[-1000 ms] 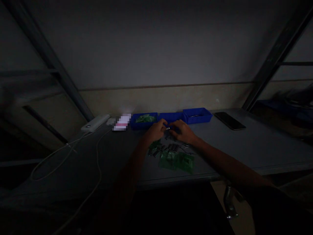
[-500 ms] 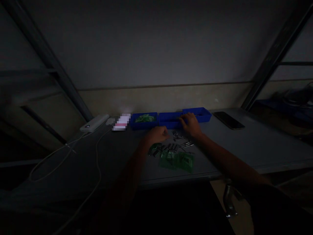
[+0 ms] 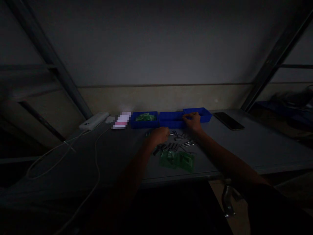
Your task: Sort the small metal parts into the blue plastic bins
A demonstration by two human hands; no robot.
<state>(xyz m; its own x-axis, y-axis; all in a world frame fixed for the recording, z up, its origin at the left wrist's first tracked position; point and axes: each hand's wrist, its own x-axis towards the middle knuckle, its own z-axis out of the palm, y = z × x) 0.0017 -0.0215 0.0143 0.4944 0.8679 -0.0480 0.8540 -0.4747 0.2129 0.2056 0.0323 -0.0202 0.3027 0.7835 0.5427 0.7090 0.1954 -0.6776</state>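
Note:
My left hand is closed low over the table, and a small shiny metal piece shows at its fingertips. A bit of green shows beside that hand, too dark to make out. My right hand is pinched at the right end of the middle blue bin; what its fingers hold, if anything, is hidden. Between and below the hands lie loose metal pins and several short metal cylinders. Two green plastic bags with parts inside lie nearest me.
A blue bin with green bags stands at the left, another blue bin at the right. A dark phone lies to the right. A white power bank, a lit screen and a white cable occupy the left.
My left hand has moved slightly right, and a shiny piece now shows at its fingertips. The green item below it has gone from there. My right hand has shifted slightly right.

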